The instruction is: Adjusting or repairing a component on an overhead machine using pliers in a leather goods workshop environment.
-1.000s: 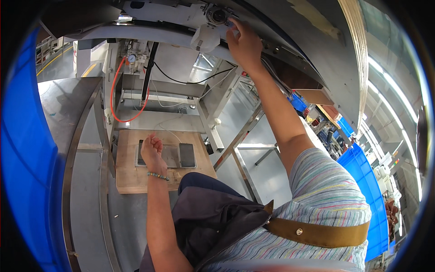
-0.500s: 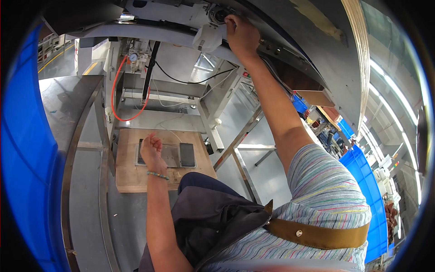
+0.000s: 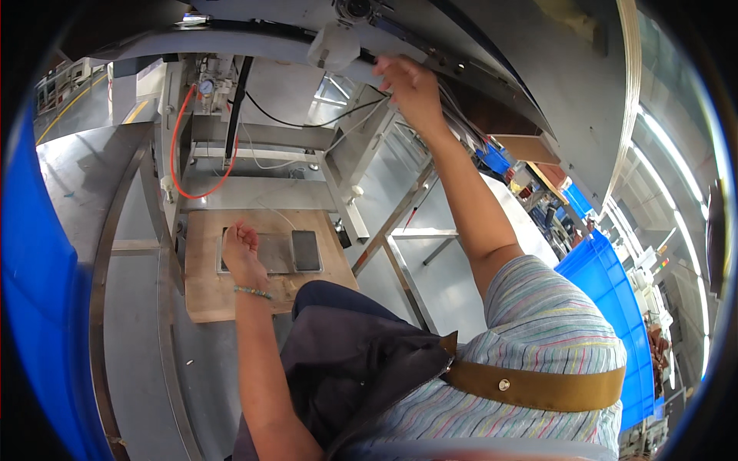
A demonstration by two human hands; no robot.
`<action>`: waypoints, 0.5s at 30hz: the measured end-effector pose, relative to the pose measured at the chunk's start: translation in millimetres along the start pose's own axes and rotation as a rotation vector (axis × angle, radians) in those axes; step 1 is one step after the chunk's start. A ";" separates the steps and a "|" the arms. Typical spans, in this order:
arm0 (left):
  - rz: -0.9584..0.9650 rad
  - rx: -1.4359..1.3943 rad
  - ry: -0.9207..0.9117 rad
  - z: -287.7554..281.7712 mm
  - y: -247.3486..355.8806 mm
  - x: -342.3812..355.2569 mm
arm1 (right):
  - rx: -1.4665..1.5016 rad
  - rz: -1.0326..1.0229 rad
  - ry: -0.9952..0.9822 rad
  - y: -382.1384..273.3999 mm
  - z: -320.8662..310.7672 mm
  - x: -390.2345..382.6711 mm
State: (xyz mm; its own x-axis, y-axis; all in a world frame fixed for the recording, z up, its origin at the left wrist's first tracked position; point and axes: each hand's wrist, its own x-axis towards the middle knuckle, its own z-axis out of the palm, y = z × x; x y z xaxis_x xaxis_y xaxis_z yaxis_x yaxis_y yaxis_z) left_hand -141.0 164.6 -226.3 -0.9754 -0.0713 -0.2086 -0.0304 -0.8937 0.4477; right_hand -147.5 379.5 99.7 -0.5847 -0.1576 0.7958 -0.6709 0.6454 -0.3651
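My right hand (image 3: 415,94) is raised under the grey machine table, just right of a whitish translucent cup-like part (image 3: 334,48). Its fingers are bent and apart, a little blurred, and nothing shows in them. Above, at the top edge, sits a round dark metal part (image 3: 355,9). My left hand (image 3: 243,253), with a beaded bracelet (image 3: 254,292) at the wrist, hangs in the air with loosely curled fingers and no object visible in it. Behind it, low down, lies a wooden board (image 3: 204,288) bearing a metal plate with a dark pad (image 3: 306,251).
A steel-legged table (image 3: 100,177) and a blue bin (image 3: 38,307) stand on the left. An orange hose (image 3: 175,157) and black cables (image 3: 307,123) hang beneath the machine. Metal frame legs (image 3: 407,284) rise at centre right, with another blue bin (image 3: 607,307) beyond my right arm.
My right hand has come down from the round metal part, and its fingers have spread. My left hand stays over the board. The whole view has shifted slightly.
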 end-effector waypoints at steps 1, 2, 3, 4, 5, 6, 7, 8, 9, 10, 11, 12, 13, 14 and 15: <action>0.013 -0.009 -0.003 3.3 -3.0 -0.1 | -0.205 -0.158 -0.093 12.3 -10.2 -11.3; 0.022 -0.019 -0.005 6.7 -6.2 1.1 | -0.410 -0.312 -0.193 24.8 -21.2 -20.8; 0.039 -0.045 -0.013 4.1 -7.7 3.2 | -0.415 -0.278 -0.204 30.3 -24.0 -31.9; 0.055 -0.068 -0.013 -1.1 -6.9 5.8 | -0.371 -0.165 -0.280 35.1 -22.3 -44.2; 0.032 -0.054 0.002 -3.8 -4.3 8.7 | -0.333 -0.046 -0.348 39.7 -26.8 -56.2; 0.008 -0.043 0.007 -1.0 -1.6 11.2 | -0.370 0.012 -0.395 46.9 -39.8 -59.2; 0.006 -0.026 0.002 4.2 1.0 11.3 | -0.385 0.046 -0.396 56.5 -56.5 -60.0; 0.011 -0.009 -0.001 8.3 3.6 10.7 | -0.515 0.095 -0.403 67.0 -73.8 -60.6; -0.014 0.002 0.002 11.2 3.7 10.4 | -0.643 0.142 -0.412 75.3 -89.3 -63.6; -0.007 0.011 -0.007 14.1 3.6 10.4 | -0.759 0.129 -0.424 80.1 -103.7 -67.6; 0.003 0.018 -0.015 17.2 2.0 9.0 | -0.764 0.150 -0.428 84.4 -116.5 -76.8; 0.001 0.017 -0.016 18.7 2.8 8.0 | -0.729 0.089 -0.504 91.8 -127.1 -86.1; -0.005 0.022 -0.011 16.9 0.6 8.3 | -0.691 0.026 -0.580 95.5 -132.2 -95.8; -0.010 0.024 -0.015 15.3 0.4 9.0 | -0.665 0.216 -0.622 99.1 -135.3 -107.3; -0.010 0.023 -0.020 13.8 0.8 10.1 | -0.809 0.312 -0.760 104.2 -132.1 -118.2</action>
State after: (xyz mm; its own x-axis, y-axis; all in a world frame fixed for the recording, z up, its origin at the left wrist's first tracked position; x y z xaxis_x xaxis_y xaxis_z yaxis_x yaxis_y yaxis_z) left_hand -153.9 169.3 -216.0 -0.9792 -0.0531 -0.1956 -0.0450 -0.8840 0.4653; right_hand -88.1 564.1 31.4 -0.9819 -0.1389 0.1288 -0.1205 0.9827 0.1407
